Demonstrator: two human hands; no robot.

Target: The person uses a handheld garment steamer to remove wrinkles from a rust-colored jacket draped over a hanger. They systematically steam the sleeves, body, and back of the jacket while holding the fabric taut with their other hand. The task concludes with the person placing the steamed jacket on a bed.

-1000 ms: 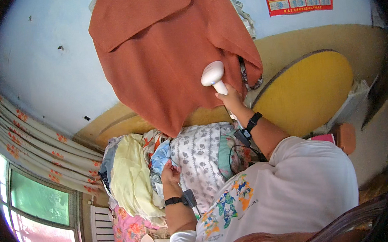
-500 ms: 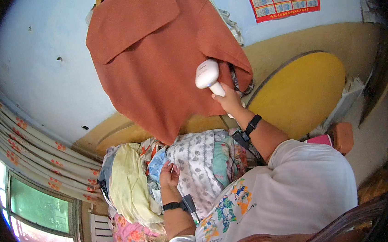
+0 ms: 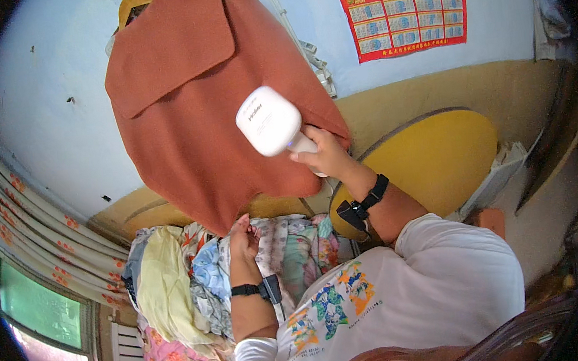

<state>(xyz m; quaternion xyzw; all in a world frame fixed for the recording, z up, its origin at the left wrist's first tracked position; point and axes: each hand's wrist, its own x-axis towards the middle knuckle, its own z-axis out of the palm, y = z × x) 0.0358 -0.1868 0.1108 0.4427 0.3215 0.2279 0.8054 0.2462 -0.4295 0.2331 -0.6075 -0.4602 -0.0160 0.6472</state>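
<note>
A rust-brown coat [image 3: 182,141] with a wide flap across its upper part hangs against the wall in front of me. My right hand [image 3: 324,151] is closed round the handle of a white handheld appliance with a broad rounded head [image 3: 268,120]. A small blue light shows at its neck. The head is in front of the coat's right part; whether it touches the cloth I cannot tell. My left hand [image 3: 244,238] is beside the coat's lowest hem point, palm turned sideways, fingers loosely bent and apart, with nothing visible in them.
Below the coat lies a heap of folded clothes and bedding [image 3: 174,287]. A yellow round board [image 3: 425,168] leans on the wall at right, beneath a red calendar [image 3: 408,15]. A flowered curtain [image 3: 39,237] and a window [image 3: 42,305] are on the left.
The appliance has moved left across the coat and nearer to me, its broad face now turned more toward view. My left hand has risen to the hem. The whole view has shifted.
</note>
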